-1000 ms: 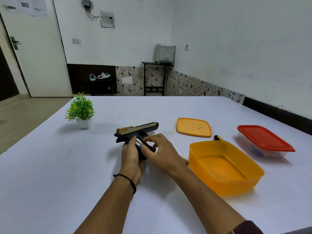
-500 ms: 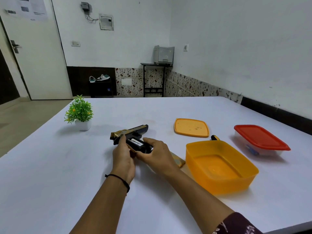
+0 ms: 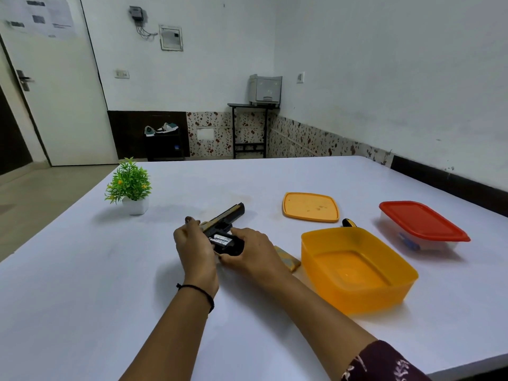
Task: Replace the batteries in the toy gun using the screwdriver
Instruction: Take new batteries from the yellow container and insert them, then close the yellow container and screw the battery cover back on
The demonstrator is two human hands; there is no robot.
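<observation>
In the centre of the frame the toy gun (image 3: 231, 213) lies on the white counter (image 3: 82, 270), compartment up so the battery (image 3: 221, 239) shows. Of the hands, the left hand (image 3: 193, 248) grips its rear to steady it. The right hand (image 3: 253, 251) curls round the grip, probably seating the battery. The screwdriver (image 3: 348, 222) lies behind the orange tub (image 3: 357, 292).

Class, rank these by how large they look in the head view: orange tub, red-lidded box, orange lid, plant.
Orange tub, largest, though nearest.
Red-lidded box.
Orange lid and plant look about alike, so unranked.
</observation>
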